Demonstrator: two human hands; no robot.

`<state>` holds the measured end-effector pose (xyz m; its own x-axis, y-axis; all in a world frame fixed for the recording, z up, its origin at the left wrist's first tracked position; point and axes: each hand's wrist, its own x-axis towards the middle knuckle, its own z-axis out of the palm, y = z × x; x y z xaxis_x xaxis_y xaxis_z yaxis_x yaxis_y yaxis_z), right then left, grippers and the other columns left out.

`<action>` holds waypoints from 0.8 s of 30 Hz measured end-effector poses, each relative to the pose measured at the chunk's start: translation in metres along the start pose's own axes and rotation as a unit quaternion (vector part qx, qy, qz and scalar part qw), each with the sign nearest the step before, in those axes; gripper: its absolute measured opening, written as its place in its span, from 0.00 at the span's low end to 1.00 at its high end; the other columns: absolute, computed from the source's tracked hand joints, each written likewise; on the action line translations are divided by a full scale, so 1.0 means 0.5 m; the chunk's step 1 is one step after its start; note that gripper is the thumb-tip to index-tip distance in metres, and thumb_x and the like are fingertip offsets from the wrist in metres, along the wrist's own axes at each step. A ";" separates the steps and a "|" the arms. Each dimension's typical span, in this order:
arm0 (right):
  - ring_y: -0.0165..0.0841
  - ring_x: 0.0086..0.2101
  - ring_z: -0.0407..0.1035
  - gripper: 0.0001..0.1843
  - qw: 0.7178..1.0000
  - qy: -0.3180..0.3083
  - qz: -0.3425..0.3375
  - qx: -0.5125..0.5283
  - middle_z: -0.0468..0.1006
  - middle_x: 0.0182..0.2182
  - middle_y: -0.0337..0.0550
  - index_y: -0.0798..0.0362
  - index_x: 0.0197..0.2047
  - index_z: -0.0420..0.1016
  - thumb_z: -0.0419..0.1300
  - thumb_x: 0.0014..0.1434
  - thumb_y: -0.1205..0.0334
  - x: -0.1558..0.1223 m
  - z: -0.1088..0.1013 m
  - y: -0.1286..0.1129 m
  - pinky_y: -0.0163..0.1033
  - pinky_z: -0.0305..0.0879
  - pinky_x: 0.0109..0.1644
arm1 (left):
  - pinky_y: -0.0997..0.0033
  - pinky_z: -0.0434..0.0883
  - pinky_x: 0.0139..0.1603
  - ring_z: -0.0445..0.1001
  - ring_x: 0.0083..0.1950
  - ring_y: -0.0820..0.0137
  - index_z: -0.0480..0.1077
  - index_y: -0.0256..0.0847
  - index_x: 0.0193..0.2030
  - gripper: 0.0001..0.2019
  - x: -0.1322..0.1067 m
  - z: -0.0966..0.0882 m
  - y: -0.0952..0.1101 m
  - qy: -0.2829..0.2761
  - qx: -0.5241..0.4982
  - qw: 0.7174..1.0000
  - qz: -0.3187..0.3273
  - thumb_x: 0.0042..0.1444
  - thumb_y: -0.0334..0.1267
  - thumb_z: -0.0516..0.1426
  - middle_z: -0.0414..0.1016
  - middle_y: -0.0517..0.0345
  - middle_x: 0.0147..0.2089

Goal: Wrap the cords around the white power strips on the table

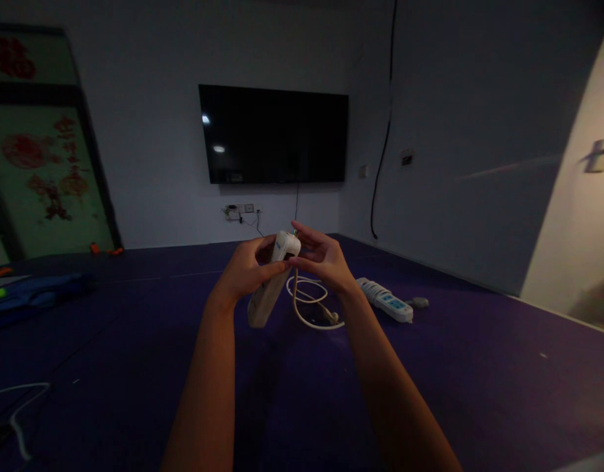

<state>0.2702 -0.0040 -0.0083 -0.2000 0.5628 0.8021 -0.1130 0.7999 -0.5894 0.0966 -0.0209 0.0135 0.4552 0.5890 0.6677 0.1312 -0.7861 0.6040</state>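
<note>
Bare hands [247, 265] hold a round-cornered white block [269, 298] near looped cord [324, 328].

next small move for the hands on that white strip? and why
Probably keep the left hand steadying the white strip and use the right hand to gather a little cord: the left hand already grips the strip, the right is at its upper end, and the cord lies slack in loops below.

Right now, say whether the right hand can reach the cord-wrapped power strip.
Probably yes: the cord-wrapped power strip lies on the purple floor, apparently unblocked, though the right hand is occupied with the held power strip.
</note>
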 end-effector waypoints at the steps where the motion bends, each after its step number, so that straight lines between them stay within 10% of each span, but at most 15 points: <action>1: 0.38 0.45 0.70 0.39 1.000 0.000 0.000 -0.001 0.76 0.45 0.45 0.49 0.58 0.64 0.69 0.42 0.59 0.000 0.000 0.000 0.48 0.69 0.50 | 0.60 0.69 0.50 0.73 0.49 0.62 0.68 0.37 0.52 0.23 0.000 0.000 0.001 0.001 0.003 1.000 0.000 0.46 0.36 0.58 0.74 0.49 0.49; 18: 0.38 0.42 0.71 0.32 0.998 0.056 -0.018 0.011 0.77 0.42 0.46 0.51 0.50 0.72 0.70 0.39 0.60 0.003 0.008 0.007 0.43 0.71 0.43 | 0.60 0.70 0.49 0.73 0.48 0.63 0.65 0.38 0.56 0.24 0.006 0.008 -0.011 0.005 0.047 0.999 0.022 0.50 0.37 0.58 0.73 0.48 0.52; 24: 0.38 0.40 0.72 0.31 0.988 0.152 -0.019 0.030 0.78 0.40 0.45 0.51 0.48 0.73 0.69 0.37 0.58 0.011 -0.004 0.009 0.44 0.70 0.45 | 0.55 0.66 0.55 0.68 0.55 0.58 0.56 0.38 0.63 0.41 0.001 0.001 -0.016 0.005 0.047 0.999 -0.010 0.41 0.42 0.64 0.65 0.43 0.59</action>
<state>0.2706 0.0030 -0.0063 0.1056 0.5758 0.8108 -0.1739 0.8135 -0.5550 0.0963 -0.0143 0.0086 0.4428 0.6064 0.6605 0.2227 -0.7879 0.5741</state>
